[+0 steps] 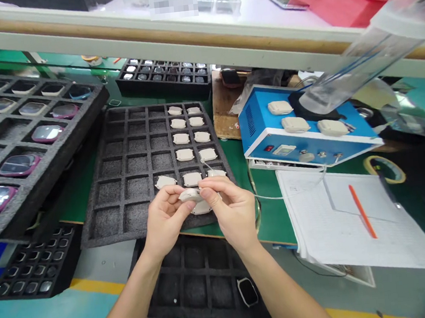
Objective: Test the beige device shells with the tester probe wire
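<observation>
- So the white case (189, 196) is the thing being worked on, up in the fingers just above the near end of the foam tray (104, 203).
- Left hand (167, 217) has thumb and forefinger pinched on the case's left end, other fingers curled in.
- Right hand (233, 211) is pinched nearly closed at the case's right end. Can't tell if it's got hold of the thin tube (272, 198) too, which runs to it from the right of the foam tray.
- More white cases (184, 155) sit in the foam tray's slots, mostly the two right-hand columns.
- Right of the foam tray there's a blue box (251, 124) with a red switch and knobs, three white cases (295, 125) on top plus a clear cylinder (371, 56) tilted over.
- Also right of the foam tray, closer in: a paper stack (319, 236) with an orange stick (363, 212) on it, tape roll (370, 166) just beside.
- Left of the foam tray, a bigger tray (89, 111) holds shiny watches (19, 165), some purple-framed.
- Nearer than the foam tray and lower, a black tray (193, 315) has one white-framed watch (247, 292) in its right side.
- Beyond the foam tray's far edge, another dark tray (167, 85) is loaded with small watch-like pieces.
</observation>
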`<move>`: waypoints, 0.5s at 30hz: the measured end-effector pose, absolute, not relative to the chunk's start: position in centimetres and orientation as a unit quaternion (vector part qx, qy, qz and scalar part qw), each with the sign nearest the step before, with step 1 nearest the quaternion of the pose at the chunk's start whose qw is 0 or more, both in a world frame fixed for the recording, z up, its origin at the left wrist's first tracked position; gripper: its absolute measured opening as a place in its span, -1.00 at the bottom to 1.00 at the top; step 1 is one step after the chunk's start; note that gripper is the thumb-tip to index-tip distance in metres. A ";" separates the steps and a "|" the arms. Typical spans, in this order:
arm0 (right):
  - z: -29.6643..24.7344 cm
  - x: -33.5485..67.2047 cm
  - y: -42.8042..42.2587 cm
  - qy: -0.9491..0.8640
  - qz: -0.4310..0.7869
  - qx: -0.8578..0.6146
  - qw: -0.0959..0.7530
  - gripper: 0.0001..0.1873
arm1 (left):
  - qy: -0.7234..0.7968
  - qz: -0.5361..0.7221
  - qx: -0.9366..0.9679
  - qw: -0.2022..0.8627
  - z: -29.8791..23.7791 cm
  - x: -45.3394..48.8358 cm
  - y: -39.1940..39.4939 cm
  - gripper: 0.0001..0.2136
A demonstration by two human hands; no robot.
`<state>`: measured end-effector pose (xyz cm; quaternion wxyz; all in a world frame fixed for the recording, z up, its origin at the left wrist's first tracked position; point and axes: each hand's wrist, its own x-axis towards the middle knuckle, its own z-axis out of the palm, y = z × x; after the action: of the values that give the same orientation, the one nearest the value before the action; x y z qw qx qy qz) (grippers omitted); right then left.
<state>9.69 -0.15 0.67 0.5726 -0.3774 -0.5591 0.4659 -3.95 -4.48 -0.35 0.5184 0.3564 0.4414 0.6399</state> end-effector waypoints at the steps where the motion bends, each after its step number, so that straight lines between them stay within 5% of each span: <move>1: 0.6 9.7 -0.2 -0.556 0.467 -0.381 0.573 -0.95 | 0.441 0.642 0.360 0.514 -0.4 -3.9 -4.5 -0.78; 15: 1.4 11.1 0.9 -0.507 0.702 -0.348 0.361 -0.75 | 0.416 0.674 0.373 0.484 -1.4 -3.8 -4.6 -0.75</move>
<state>11.07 0.89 1.45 0.3608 -0.3479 -0.5066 0.7015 -3.77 -4.63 -1.36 0.4836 0.3727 0.4155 0.6742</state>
